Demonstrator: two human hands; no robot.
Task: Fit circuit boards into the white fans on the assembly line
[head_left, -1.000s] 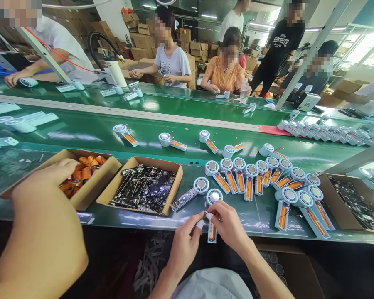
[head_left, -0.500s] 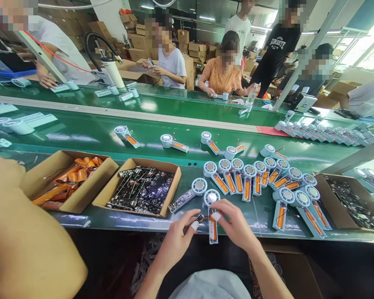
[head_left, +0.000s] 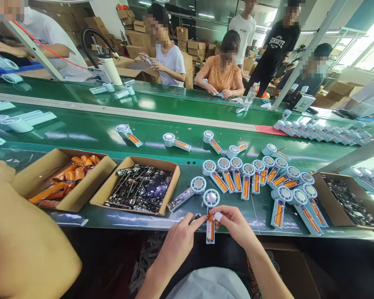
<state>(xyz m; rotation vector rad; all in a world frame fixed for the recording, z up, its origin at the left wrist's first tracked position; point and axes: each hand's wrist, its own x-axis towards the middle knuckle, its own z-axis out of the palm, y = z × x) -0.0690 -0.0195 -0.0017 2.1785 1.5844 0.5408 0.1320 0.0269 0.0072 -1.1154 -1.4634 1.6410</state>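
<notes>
A light-blue handheld fan (head_left: 211, 198) lies in front of me, its round head away from me and its open handle showing an orange-wrapped battery (head_left: 210, 232). My left hand (head_left: 182, 234) is closed around a narrow dark circuit board (head_left: 194, 218), with the index fingertip reaching to the upper part of the handle. At the handle's right edge, the thumb and fingers of my right hand (head_left: 233, 222) pinch the fan just below its head; thin wires there are mostly hidden. Left of it lies another fan (head_left: 198, 185) with a dark board in its handle.
Cartons of orange batteries (head_left: 96, 182) and dark circuit boards (head_left: 174, 182) stand to the left; another board carton (head_left: 333, 207) is at right. Several open fans (head_left: 248, 169) cluster right of centre. Beyond runs a green conveyor (head_left: 96, 124). A bare arm (head_left: 34, 236) intrudes from the left; co-workers sit opposite.
My left hand has turned, with the board now further back between its fingers and its index fingertip at the handle. My right hand has moved slightly down to the handle's edge.
</notes>
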